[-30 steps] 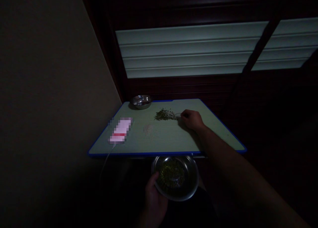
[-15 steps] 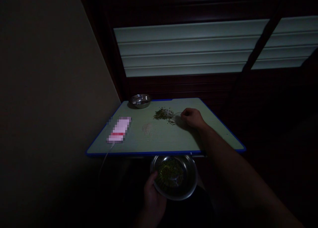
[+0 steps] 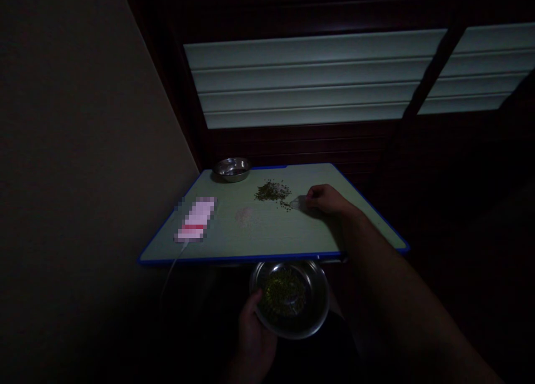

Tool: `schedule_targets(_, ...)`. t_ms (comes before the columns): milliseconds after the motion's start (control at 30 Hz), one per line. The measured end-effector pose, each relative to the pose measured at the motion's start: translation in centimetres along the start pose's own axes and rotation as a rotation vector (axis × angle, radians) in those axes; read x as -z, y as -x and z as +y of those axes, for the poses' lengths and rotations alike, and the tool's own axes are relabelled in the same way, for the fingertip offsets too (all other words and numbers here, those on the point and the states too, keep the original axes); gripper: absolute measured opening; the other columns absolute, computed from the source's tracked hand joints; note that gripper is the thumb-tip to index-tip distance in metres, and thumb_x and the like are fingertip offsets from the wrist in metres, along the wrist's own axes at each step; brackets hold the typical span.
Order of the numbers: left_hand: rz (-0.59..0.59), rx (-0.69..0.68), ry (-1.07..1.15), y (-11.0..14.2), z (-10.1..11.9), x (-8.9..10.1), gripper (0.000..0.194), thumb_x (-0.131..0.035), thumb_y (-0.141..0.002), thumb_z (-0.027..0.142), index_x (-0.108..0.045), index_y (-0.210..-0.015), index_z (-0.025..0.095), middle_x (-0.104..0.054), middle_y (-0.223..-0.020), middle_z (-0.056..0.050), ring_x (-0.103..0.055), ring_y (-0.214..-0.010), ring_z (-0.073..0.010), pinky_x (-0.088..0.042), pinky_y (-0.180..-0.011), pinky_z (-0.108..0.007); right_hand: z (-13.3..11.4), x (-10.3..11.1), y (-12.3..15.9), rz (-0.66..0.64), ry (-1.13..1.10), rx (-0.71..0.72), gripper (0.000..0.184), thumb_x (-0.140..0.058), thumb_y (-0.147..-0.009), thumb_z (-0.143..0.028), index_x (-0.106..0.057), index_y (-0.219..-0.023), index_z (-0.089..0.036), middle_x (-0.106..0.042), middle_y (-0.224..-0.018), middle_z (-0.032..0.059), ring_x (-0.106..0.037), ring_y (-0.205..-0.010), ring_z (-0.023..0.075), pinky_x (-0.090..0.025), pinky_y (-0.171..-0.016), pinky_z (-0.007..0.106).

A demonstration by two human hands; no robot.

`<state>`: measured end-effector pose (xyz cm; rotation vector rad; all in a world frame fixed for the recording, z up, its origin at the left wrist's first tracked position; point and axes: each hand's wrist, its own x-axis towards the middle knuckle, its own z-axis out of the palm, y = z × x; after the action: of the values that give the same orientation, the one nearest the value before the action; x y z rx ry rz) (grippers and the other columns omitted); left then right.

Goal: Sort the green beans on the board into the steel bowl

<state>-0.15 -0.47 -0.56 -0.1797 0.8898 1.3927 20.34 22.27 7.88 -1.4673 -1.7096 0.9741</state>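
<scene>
My left hand (image 3: 256, 331) grips the rim of a steel bowl (image 3: 320, 311) below the table's front edge, thumb over the rim. Small green bits (image 3: 284, 289), perhaps beans or seeds, lie in that bowl. Over the right half of the tabletop, my right hand (image 3: 324, 199) pinches a thin, pale, spoon-like tool (image 3: 296, 202). Its tip meets a few loose grains (image 3: 286, 204) beside a pile of dark green grains (image 3: 271, 190). A patch of pale, fine grains (image 3: 246, 217) lies nearer the front. Dim light hides the exact kind of these grains.
A small steel bowl (image 3: 232, 169) stands at the back left of the pale green, blue-edged table (image 3: 288, 239). A blurred-out phone (image 3: 195, 219) with a white cable (image 3: 173, 267) lies at the left. A wall and slatted doors close off the left and back.
My right hand has shifted slightly down and toward the front with the tool, from the pile's right side to the few stray grains. The left hand keeps holding the bowl.
</scene>
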Motion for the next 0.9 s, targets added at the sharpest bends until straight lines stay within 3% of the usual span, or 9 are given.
schedule_targets(333,0.002,0.000,-0.015,0.40,0.14,-0.29,0.024,-0.059,-0.080,0.019,-0.073,-0.098,0.014,-0.078,-0.084,-0.009,-0.073,-0.083,-0.0250,-0.053,-0.091,-0.045,-0.65,-0.16,0.73,-0.081,-0.099,-0.010,0.013,-0.067,-0.057,-0.016,-0.055,-0.062,-0.017,-0.056,-0.049,-0.0026,-0.048,-0.044,0.0101,-0.035,-0.044,0.022)
schedule_targets(633,-0.004,-0.002,-0.014,0.26,0.12,-0.26,0.017,-0.058,-0.080,0.021,-0.073,-0.086,0.015,-0.078,-0.083,-0.008,-0.073,-0.080,-0.0230,-0.053,-0.091,-0.043,-0.20,-0.54,0.25,-0.036,-0.094,0.063,0.016,-0.072,-0.056,-0.020,-0.058,-0.062,-0.016,-0.058,-0.052,-0.0016,-0.049,-0.048,0.0100,-0.037,-0.047,0.023)
schedule_targets(900,-0.003,-0.008,-0.037,0.16,0.10,-0.21,0.016,-0.060,-0.078,0.022,-0.073,-0.085,0.014,-0.078,-0.083,-0.009,-0.072,-0.085,-0.0255,-0.053,-0.092,-0.045,-0.18,-0.64,0.37,-0.106,-0.118,0.094,0.024,-0.076,-0.055,-0.030,-0.059,-0.063,-0.015,-0.059,-0.055,-0.0011,-0.050,-0.051,0.0101,-0.038,-0.050,0.024)
